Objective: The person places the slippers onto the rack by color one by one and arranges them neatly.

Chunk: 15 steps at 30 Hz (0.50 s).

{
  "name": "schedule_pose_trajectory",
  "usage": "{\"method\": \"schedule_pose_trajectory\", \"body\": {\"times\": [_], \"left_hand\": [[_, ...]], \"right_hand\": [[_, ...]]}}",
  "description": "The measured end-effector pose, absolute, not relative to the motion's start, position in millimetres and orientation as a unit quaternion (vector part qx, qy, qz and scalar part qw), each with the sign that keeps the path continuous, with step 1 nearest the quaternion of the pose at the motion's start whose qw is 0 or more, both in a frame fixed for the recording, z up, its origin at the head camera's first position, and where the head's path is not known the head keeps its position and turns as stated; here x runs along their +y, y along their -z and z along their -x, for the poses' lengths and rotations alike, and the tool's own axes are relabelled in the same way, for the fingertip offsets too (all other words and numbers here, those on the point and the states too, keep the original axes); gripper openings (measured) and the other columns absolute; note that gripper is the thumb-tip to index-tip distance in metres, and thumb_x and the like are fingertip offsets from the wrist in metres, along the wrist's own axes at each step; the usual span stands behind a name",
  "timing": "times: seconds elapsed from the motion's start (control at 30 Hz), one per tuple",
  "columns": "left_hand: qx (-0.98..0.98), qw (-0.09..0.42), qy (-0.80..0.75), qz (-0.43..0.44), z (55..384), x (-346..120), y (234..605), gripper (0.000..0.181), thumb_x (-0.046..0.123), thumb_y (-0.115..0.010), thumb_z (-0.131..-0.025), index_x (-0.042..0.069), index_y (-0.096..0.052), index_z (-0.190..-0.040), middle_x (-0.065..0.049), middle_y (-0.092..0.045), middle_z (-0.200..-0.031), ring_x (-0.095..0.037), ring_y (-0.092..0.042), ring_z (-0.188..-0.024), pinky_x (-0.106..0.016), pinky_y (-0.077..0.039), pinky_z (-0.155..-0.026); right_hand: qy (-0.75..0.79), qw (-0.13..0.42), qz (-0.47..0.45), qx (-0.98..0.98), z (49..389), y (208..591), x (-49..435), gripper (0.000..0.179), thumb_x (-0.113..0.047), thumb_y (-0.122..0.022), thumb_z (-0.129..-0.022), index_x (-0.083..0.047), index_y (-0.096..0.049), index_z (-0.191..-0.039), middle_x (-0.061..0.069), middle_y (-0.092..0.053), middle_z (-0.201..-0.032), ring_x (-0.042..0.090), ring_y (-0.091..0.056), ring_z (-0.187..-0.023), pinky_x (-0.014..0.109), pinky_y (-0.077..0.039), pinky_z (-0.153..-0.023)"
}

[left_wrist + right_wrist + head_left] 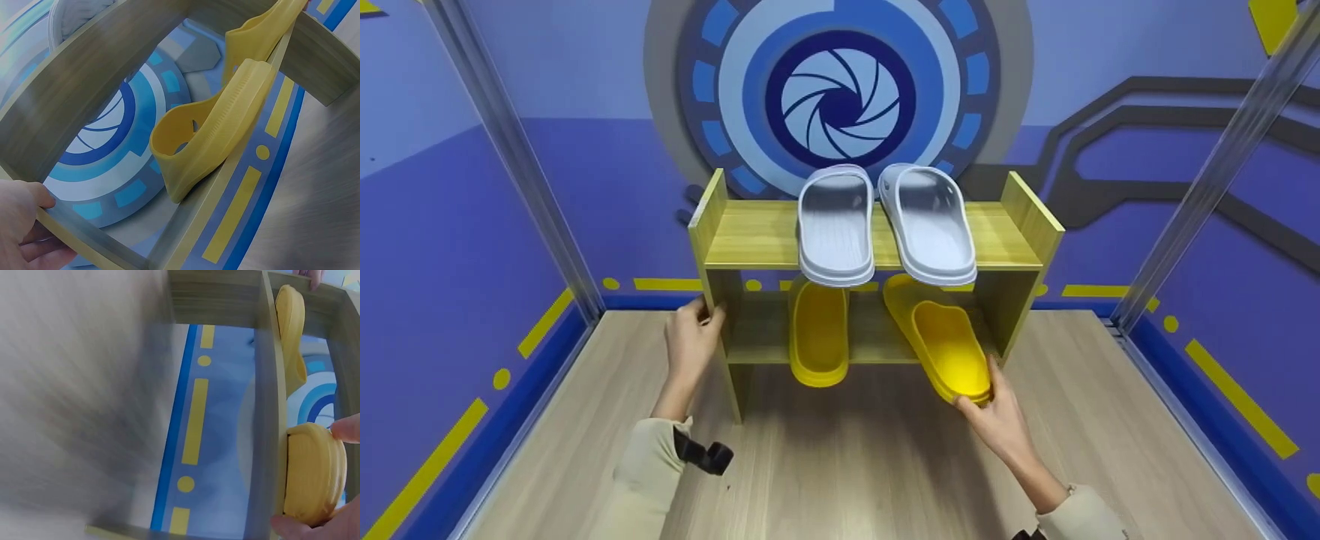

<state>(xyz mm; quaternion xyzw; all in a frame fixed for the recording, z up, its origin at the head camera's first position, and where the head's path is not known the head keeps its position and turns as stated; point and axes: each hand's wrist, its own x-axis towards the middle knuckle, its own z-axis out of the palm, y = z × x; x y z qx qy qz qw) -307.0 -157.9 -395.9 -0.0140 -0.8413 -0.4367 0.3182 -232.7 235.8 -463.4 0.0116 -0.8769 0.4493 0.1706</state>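
Observation:
A small two-tier wooden shoe rack (754,236) stands on the table. My left hand (691,339) grips the edge of its left side panel (84,242), thumb on the inner face and fingers outside. On the lower shelf, the right yellow slipper (952,356) lies angled, its heel jutting past the front edge. My right hand (999,420) holds that heel between thumb and fingers, also seen in the right wrist view. The left yellow slipper (819,337) sits straighter on the same shelf, heel over the edge, with nobody touching it.
Two pale grey slippers, a left one (836,232) and a right one (934,229), rest on the top shelf, heels overhanging its front. Behind the rack is a printed blue-purple wall (585,187). Metal posts, including one on the left (521,165), stand at the back corners.

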Motion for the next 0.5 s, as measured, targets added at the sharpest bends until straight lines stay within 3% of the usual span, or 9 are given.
{"method": "schedule_pose_trajectory", "body": {"times": [0.27,0.5], "left_hand": [[-0.845,0.319,0.429,0.009,306,-159,396,0.013,0.011,-0.061,-0.08,0.0,-0.061,-0.072,-0.016,-0.065,-0.08,-0.029,-0.062,-0.077,-0.041,-0.048,-0.067],[-0.845,0.315,0.432,0.009,306,-158,395,0.014,0.012,-0.06,-0.08,-0.001,-0.062,-0.074,-0.017,-0.065,-0.083,-0.029,-0.062,-0.079,-0.041,-0.048,-0.066]], "right_hand": [[-0.489,0.17,-0.045,-0.854,234,468,218,0.078,-0.013,-0.071,-0.072,0.004,-0.027,-0.134,0.021,-0.039,-0.125,0.029,-0.045,-0.105,0.043,-0.038,-0.087],[-0.54,0.186,-0.067,-0.818,240,475,200,0.082,-0.022,-0.076,-0.069,-0.002,-0.029,-0.133,0.01,-0.038,-0.117,0.02,-0.047,-0.102,0.036,-0.04,-0.086]]}}
